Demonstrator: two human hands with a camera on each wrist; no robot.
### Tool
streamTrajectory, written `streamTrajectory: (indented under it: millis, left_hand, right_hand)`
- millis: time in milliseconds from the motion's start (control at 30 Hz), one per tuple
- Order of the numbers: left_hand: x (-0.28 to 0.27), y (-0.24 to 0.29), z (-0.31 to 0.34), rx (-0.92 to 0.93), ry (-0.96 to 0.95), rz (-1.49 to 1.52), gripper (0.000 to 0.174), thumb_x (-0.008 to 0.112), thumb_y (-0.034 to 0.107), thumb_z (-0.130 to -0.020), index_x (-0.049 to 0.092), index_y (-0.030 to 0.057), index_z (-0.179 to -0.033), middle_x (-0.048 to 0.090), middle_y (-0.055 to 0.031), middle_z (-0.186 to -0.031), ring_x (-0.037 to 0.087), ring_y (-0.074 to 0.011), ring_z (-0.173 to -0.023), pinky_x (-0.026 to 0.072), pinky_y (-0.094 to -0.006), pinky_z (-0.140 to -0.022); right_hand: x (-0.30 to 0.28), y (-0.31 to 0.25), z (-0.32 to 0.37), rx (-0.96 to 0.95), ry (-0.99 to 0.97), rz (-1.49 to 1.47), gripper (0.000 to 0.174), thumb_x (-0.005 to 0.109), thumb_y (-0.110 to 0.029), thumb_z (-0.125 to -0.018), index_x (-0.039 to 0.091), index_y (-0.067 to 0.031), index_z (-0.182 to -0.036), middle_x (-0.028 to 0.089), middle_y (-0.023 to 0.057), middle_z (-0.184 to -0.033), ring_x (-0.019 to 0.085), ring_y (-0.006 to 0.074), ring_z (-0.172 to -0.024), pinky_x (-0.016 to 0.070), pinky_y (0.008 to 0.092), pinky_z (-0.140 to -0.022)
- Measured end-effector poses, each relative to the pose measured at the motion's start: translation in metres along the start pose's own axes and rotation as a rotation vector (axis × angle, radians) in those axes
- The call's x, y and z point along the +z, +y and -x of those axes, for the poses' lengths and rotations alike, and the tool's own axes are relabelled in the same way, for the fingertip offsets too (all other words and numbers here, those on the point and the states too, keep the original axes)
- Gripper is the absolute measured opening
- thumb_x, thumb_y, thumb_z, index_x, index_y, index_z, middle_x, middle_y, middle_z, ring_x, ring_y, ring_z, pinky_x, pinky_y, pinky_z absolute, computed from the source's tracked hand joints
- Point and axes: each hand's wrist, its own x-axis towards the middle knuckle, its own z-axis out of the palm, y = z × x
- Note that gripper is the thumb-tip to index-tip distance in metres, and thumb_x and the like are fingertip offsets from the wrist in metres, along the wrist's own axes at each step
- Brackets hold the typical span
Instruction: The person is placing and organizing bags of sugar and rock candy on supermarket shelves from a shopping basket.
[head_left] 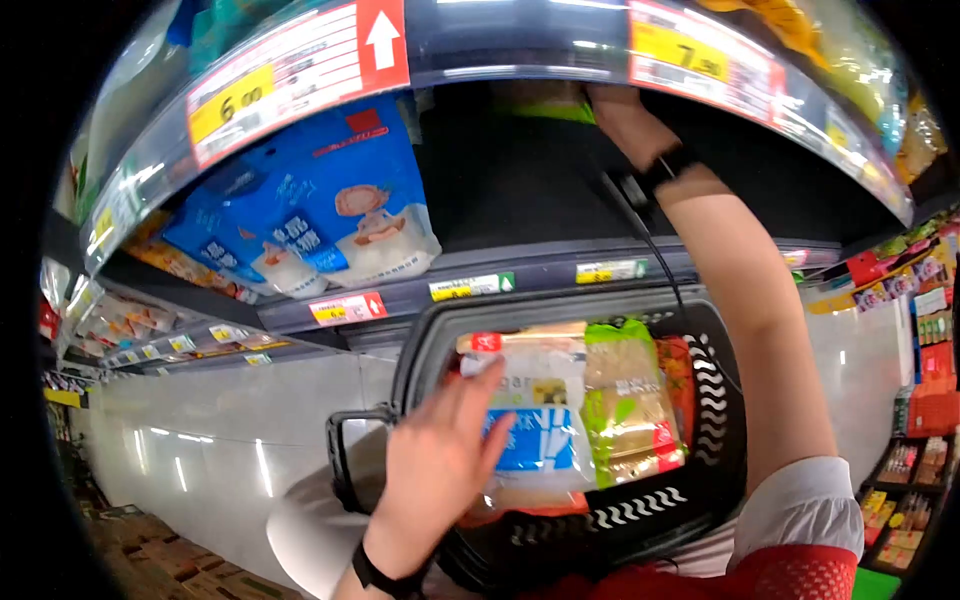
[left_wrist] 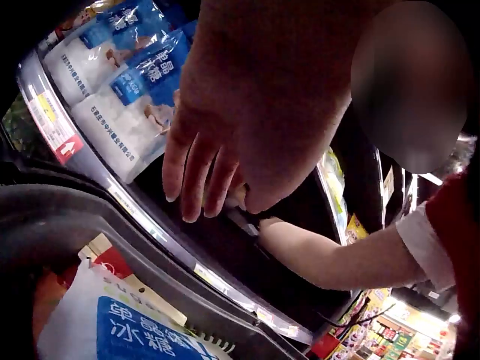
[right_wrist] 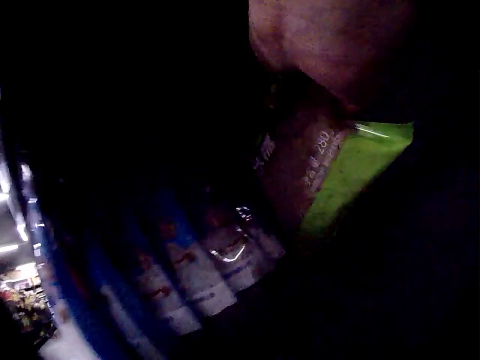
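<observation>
Deep inside a dark black shelf bay (head_left: pixel 500 190), the person's right hand (head_left: pixel 622 118) is at a green-edged plastic packet with brownish contents and white print (right_wrist: pixel 337 172); its fingertips are hidden, so I cannot tell whether they grasp the packet or only touch it. That packet lies toward the back of the bay, to the right of a row of blue-and-white plastic pouches (head_left: pixel 375 200) standing upright at the left end. Lower down, the left hand (head_left: pixel 435 455) is released, its fingers extended and loosely spread over a white plastic bag with a blue panel (head_left: pixel 540 440); whether they touch it I cannot tell. This bag lies in a black plastic shopping basket with slotted sides (head_left: pixel 712 475), just beside a green-and-clear plastic packet with tan contents (head_left: pixel 635 410), with a red patterned package (head_left: pixel 677 380) at the right wall. Small white-and-yellow paper price labels (head_left: pixel 470 286) run along the shelf edge above the basket, and a glossy pale floor (head_left: pixel 230 440) stretches out to the left.
</observation>
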Motion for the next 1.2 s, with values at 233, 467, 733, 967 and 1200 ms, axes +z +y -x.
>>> streamTrajectory:
  millis: [233,467,733,967,1200]
  left_hand:
    - [0.02,0.008,-0.002,-0.035,0.237,0.508,0.027,0.052,0.004,-0.081,0.049,0.0017,-0.107,0.055,-0.0118,-0.1,0.055,-0.0229,-0.091,0.0442,-0.0304,-0.075]
    - [0.085,0.028,0.016,-0.222,0.164,1.131,0.026,0.054,0.011,-0.085,0.047,0.0014,-0.108,0.054,-0.0068,-0.1,0.054,-0.0097,-0.086,0.0444,-0.0224,-0.069]
    - [0.093,0.031,0.029,-0.432,0.126,1.249,0.012,0.056,0.014,-0.084,0.052,0.006,-0.092,0.057,0.001,-0.083,0.051,-0.0051,-0.072,0.0416,-0.0196,-0.062]
    - [0.082,0.023,0.019,-0.318,0.191,1.036,0.01,0.057,0.005,-0.081,0.048,0.0033,-0.081,0.059,-0.0044,-0.081,0.058,-0.0086,-0.064,0.0457,-0.0206,-0.054]
    - [0.071,0.01,0.008,-0.338,0.24,0.927,0.011,0.057,0.006,-0.081,0.047,0.0034,-0.082,0.058,-0.0033,-0.078,0.058,-0.0079,-0.061,0.0407,-0.0181,-0.047]
  right_hand:
    - [-0.049,-0.119,0.15,0.335,0.15,0.167,0.023,0.043,-0.023,-0.091,0.054,-0.0028,-0.089,0.055,-0.0008,-0.077,0.049,0.0063,-0.066,0.0422,0.022,-0.061]
    - [-0.05,-0.183,0.298,0.636,0.211,-0.107,0.023,0.039,-0.021,-0.092,0.052,-0.0021,-0.091,0.058,0.0028,-0.087,0.055,0.0102,-0.078,0.0457,0.0252,-0.073]
    - [-0.052,-0.188,0.326,0.67,0.237,-0.007,0.024,0.037,-0.021,-0.093,0.051,-0.0015,-0.094,0.058,0.0035,-0.089,0.056,0.01,-0.079,0.0458,0.0253,-0.074]
    - [-0.078,-0.171,0.314,0.447,0.072,0.63,0.019,0.043,-0.014,-0.089,0.053,0.0004,-0.082,0.056,0.0076,-0.072,0.052,0.0171,-0.061,0.043,0.0292,-0.057]
    - [-0.073,-0.168,0.297,0.039,-0.121,1.005,0.013,0.055,-0.006,-0.079,0.048,0.0022,-0.072,0.05,0.0185,-0.065,0.05,0.0367,-0.063,0.0401,0.0388,-0.054]
